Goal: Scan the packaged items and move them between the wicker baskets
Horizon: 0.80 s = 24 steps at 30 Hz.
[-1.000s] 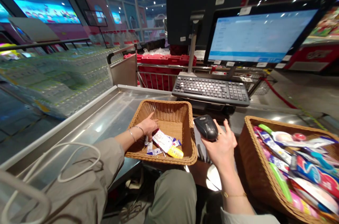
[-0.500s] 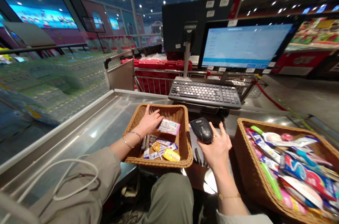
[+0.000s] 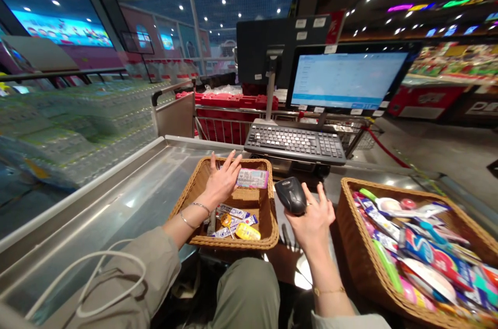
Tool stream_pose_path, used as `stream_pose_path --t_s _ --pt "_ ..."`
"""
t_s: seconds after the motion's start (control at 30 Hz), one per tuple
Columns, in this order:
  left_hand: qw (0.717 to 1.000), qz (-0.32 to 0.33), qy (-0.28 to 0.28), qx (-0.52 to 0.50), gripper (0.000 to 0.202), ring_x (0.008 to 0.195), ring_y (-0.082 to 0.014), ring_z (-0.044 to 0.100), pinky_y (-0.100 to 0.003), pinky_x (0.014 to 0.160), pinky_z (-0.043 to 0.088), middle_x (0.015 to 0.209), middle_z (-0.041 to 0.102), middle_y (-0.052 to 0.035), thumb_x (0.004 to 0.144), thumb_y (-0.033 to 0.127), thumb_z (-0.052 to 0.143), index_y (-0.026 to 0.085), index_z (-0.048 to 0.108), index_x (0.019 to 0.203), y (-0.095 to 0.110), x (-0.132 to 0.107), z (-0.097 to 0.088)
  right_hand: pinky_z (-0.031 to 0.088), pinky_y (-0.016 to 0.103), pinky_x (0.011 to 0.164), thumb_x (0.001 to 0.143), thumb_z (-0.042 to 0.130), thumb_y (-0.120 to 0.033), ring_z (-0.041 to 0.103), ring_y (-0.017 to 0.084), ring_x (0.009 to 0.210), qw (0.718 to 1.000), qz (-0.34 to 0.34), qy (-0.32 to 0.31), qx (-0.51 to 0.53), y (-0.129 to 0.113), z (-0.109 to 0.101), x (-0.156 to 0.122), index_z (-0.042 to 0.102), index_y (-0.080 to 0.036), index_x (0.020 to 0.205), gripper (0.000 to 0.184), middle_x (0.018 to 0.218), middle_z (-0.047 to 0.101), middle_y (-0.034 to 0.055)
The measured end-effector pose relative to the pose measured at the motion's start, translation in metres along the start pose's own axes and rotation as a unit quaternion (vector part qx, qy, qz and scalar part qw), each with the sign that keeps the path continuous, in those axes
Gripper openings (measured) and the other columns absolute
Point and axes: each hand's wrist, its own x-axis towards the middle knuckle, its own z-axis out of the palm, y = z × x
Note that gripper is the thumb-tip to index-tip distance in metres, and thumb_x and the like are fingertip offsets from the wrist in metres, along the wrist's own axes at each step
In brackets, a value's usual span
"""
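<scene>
At 8 o'clock, a shiny metal counter (image 3: 150, 189) is bounded by a raised rim (image 3: 83, 190). At 9 o'clock, the floor area is taken up by stacked packs of clear bottles (image 3: 78, 126). A bright blue picture panel (image 3: 62, 29) is seen at 10 o'clock, partly bordered by a dark slanting pillar (image 3: 96, 1). White-framed netting (image 3: 218, 7) is set toward 12 o'clock. Coloured light strips (image 3: 422, 7) are mounted at 2 o'clock; toward 3, grey floor (image 3: 439, 137) is bordered by a red case (image 3: 428, 101).
</scene>
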Motion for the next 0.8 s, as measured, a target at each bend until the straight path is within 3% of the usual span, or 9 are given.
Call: stream_pose_path --t_s 0.37,0.8 --pt "0.999 -0.053 0.009 -0.012 0.059 0.152 -0.0361 0.008 -0.074 0.107 -0.024 0.160 0.026 -0.0119 0.084 0.019 0.066 0.021 0.050 0.141 0.002 0.009 -0.017 0.021 0.064 0.110 0.076 0.063 -0.033 0.031 0.036 0.143 0.999 -0.027 -0.006 -0.022 -0.005 -0.003 0.000 0.072 -0.022 0.092 0.022 0.132 0.064 0.0100" --pt "0.999 -0.041 0.029 -0.013 0.055 0.152 -0.0348 0.007 -0.071 0.107 -0.027 0.161 0.022 -0.0111 0.085 0.020 0.065 0.019 0.052 0.138 0.017 0.018 -0.023 0.019 0.065 0.111 0.077 0.067 -0.032 0.031 0.038 0.144 0.998 -0.054 0.015 -0.019 -0.009 -0.007 0.000 0.071 -0.021 0.094 0.021 0.134 0.063 0.0078"
